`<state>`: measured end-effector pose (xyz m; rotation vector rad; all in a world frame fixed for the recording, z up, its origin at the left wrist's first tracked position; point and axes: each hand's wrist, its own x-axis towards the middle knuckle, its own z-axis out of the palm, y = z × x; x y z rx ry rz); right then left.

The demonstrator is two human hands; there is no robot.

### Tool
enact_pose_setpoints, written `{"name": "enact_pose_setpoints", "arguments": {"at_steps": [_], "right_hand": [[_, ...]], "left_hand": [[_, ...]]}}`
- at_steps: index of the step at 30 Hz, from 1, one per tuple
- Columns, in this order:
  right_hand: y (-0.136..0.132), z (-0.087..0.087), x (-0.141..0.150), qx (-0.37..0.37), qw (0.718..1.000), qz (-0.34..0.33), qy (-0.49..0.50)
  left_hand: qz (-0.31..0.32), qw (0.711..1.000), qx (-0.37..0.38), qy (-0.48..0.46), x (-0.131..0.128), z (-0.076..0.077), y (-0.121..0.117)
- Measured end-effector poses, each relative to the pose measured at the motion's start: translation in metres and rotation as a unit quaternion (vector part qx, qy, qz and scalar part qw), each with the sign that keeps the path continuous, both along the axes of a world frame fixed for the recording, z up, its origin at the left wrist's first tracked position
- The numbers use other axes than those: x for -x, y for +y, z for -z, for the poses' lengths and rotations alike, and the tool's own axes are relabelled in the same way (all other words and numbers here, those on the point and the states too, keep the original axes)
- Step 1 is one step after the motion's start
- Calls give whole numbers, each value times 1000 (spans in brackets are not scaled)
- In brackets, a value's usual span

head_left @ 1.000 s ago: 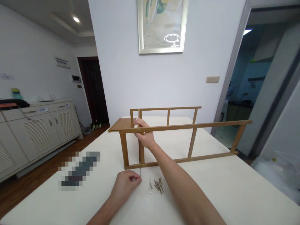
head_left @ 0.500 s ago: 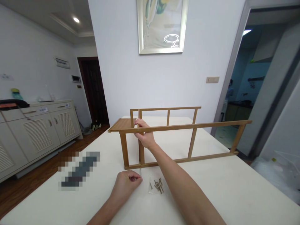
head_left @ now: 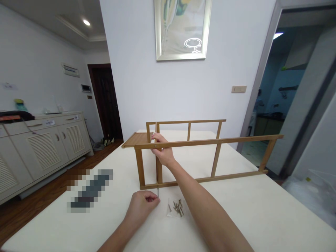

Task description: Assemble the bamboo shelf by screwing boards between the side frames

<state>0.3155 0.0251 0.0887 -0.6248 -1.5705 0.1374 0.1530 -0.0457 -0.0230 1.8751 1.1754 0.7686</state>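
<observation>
A wooden rack frame lies on its side on the table. Reaching through it, my right hand is closed round an inner wooden board at the left end, partly behind the upper rail. My left hand is low in front of the frame, fingers pinched on a thin silver rod that looks like a hex key. The rod's far end meets the lower rail; its tip is hidden. Between my forearms lies a clear plastic bag with several bronze-coloured screws. A slatted wooden panel extends from the frame's left end.
The white table runs up to the wall. A blurred-out dark object lies at its left. Beyond are a louvred cabinet on the left, and a doorway and plastic-wrapped items on the right.
The whole view has shifted very slightly. Both hands keep their places on the board and the thin rod; the frame appears still.
</observation>
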Motion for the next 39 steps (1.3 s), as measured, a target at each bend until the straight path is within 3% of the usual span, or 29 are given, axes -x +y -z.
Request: {"name": "enact_pose_setpoints", "arguments": {"at_steps": [31, 39], "right_hand": [[3, 1, 0, -18, 1000, -14, 5], [2, 2, 0, -14, 1000, -9, 5]], "left_hand": [[-9, 1000, 3, 4, -1, -3, -2], [10, 998, -43, -41, -3, 2, -3]]}}
